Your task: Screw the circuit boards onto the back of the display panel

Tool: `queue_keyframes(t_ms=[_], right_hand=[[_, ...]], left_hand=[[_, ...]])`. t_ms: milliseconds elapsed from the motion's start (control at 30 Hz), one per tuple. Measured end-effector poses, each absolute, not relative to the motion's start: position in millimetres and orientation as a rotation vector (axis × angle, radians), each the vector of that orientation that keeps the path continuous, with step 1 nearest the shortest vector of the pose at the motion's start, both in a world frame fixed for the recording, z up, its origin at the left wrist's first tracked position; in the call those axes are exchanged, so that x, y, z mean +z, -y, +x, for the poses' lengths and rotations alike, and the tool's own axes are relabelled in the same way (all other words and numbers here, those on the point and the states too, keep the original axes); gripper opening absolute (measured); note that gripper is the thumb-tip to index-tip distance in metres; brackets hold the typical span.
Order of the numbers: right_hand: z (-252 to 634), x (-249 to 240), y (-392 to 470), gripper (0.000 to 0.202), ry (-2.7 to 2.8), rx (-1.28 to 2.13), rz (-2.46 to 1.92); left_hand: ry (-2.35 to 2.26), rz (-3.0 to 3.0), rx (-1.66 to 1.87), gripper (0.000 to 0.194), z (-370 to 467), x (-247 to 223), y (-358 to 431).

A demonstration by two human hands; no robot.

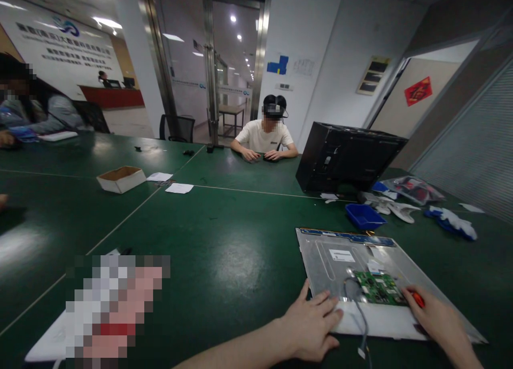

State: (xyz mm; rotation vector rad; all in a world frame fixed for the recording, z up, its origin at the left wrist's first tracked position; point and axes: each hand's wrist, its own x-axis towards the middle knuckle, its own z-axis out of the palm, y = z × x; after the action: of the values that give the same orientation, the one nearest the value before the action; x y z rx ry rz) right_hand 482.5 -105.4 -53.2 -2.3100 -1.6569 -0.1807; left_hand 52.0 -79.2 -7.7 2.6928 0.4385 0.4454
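An LCD panel (320, 251) with a silvery metal back lies flat on the table before me. On it sits a green circuit board (380, 288), and a grey cable (363, 318) hangs over the panel's near edge to a white connector. My left hand (312, 323) rests with spread fingers on the panel's near left corner. Closed around a screwdriver (417, 298) with a red-orange handle, my right hand (438, 318) is at the right end of the board. The screwdriver's tip is too small to make out.
A black monitor housing (344, 158) stands behind the panel. Close by are a blue tray (364, 217), white-and-blue gloves (452, 222) and a plastic bag (414, 190). A cardboard box (121, 179) is farther left. Another person (266, 136) sits across the green table (240, 214).
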Motion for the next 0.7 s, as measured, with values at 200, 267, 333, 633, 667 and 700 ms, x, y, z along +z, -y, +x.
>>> queue_keyframes(t_ms=[200,267,333,633,667,700], right_hand=[[484,-66,130,0.048,1.746,-0.126,-2.293],[483,-67,132,0.046,1.762,-0.169,-2.265],[483,-65,132,0.045,1.798,-0.148,-2.229],[501,-62,129,0.044,1.722,0.024,-2.287],[504,-62,126,0.044,1.7,0.018,-2.308],[506,-61,121,0.044,1.69,0.007,-2.326]], left_hand=[[-0.434,2.677,0.467,0.053,54,-10,78],[-0.433,2.685,0.469,0.053,55,-11,78],[-0.435,2.701,0.46,0.053,56,-11,78],[-0.441,2.751,0.438,0.053,55,-8,76],[-0.439,2.757,0.435,0.053,57,-8,76],[-0.437,2.762,0.43,0.052,59,-9,75]])
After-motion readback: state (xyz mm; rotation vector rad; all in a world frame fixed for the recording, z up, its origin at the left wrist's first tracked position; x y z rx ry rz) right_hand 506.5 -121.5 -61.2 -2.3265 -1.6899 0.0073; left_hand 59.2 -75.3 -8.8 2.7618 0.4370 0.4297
